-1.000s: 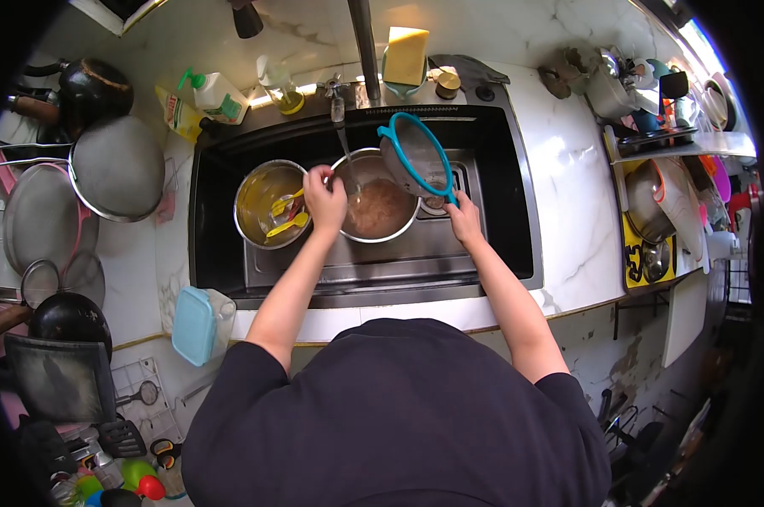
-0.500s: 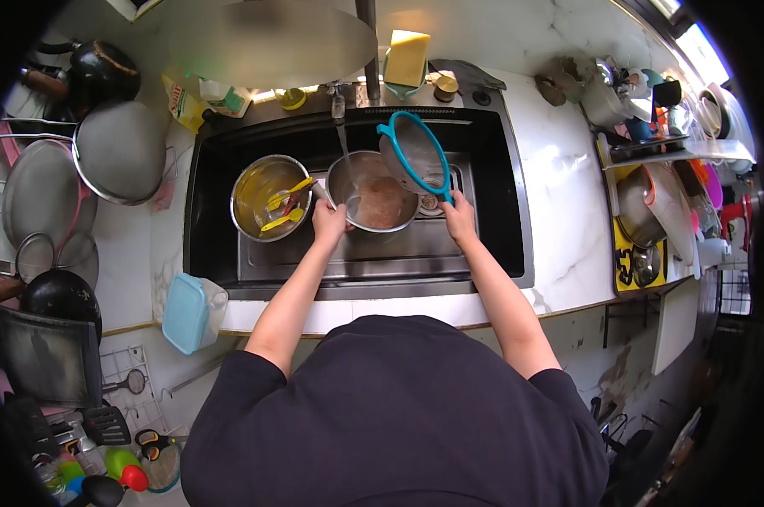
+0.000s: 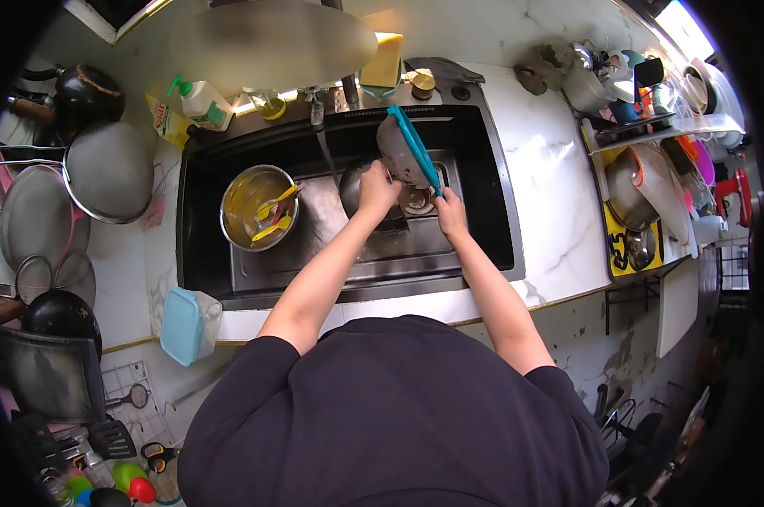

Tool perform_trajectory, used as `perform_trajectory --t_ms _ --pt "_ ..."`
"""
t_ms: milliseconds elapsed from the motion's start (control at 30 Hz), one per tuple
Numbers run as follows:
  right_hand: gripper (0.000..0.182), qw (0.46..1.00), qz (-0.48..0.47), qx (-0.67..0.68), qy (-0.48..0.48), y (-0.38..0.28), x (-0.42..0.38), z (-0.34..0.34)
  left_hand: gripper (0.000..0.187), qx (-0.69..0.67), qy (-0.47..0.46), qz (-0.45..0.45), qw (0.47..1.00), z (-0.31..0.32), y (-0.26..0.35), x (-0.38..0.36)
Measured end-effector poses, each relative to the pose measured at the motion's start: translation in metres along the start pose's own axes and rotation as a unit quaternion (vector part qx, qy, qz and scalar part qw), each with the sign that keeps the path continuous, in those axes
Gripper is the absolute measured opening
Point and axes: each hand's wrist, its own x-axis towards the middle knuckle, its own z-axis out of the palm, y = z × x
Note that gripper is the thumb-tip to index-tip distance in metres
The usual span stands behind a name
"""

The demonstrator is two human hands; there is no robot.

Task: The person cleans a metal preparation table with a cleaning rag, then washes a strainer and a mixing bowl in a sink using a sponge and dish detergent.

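My left hand point(image 3: 379, 191) is closed on the edge or handle of a metal bowl point(image 3: 353, 188), which is tipped steeply over the right part of the sink point(image 3: 314, 269). Much of the bowl is hidden behind that hand, and its inside does not show. With my right hand point(image 3: 451, 215) I grip the handle of a teal-rimmed strainer point(image 3: 405, 155), tilted nearly on edge beside the bowl. Water runs from the faucet point(image 3: 317, 117). Another metal bowl point(image 3: 235, 208) with yellow utensils point(image 3: 272, 228) stands at the left of the sink.
Behind the sink are a soap bottle point(image 3: 206, 105), a yellow sponge point(image 3: 383, 61) and a small jar point(image 3: 423, 84). A blue-lidded container point(image 3: 182, 325) sits at the front left edge. Pans point(image 3: 109, 172) hang at left; a dish rack point(image 3: 669, 129) stands at right.
The bowl in my left hand has gone from level to steeply tipped, with that hand moved right and up. The strainer has turned more on edge. The whole view has shifted slightly.
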Motion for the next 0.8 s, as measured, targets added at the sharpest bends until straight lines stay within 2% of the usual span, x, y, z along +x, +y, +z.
perform_trajectory --t_ms 133,267,333,500,633,767,800 --pt "0.019 1.000 -0.008 0.000 0.010 -0.014 -0.008 -0.006 0.022 -0.051 -0.046 -0.061 0.996 -0.016 0.015 -0.006" --pt "0.019 1.000 -0.012 -0.001 -0.001 -0.013 -0.007 -0.003 0.022 -0.062 -0.053 -0.082 0.993 -0.024 0.006 -0.008" --pt "0.021 1.000 0.003 0.004 -0.019 -0.013 -0.008 -0.005 0.021 0.066 0.024 0.007 0.997 -0.029 -0.014 -0.003" --pt "0.025 1.000 -0.007 -0.013 -0.023 -0.007 -0.007 -0.002 0.020 0.198 0.108 -0.013 0.974 -0.077 -0.053 0.009" --pt "0.024 0.999 -0.002 -0.019 -0.031 -0.005 -0.005 0.002 0.018 0.235 0.111 -0.011 0.966 -0.099 -0.098 0.026" --pt "0.024 0.999 -0.018 -0.032 -0.035 -0.005 -0.007 0.003 0.018 0.234 0.124 -0.015 0.964 -0.102 -0.093 0.024" --pt "0.025 0.997 0.006 -0.048 -0.063 -0.008 -0.008 0.000 0.017 0.222 0.137 0.013 0.965 -0.101 -0.093 0.023"
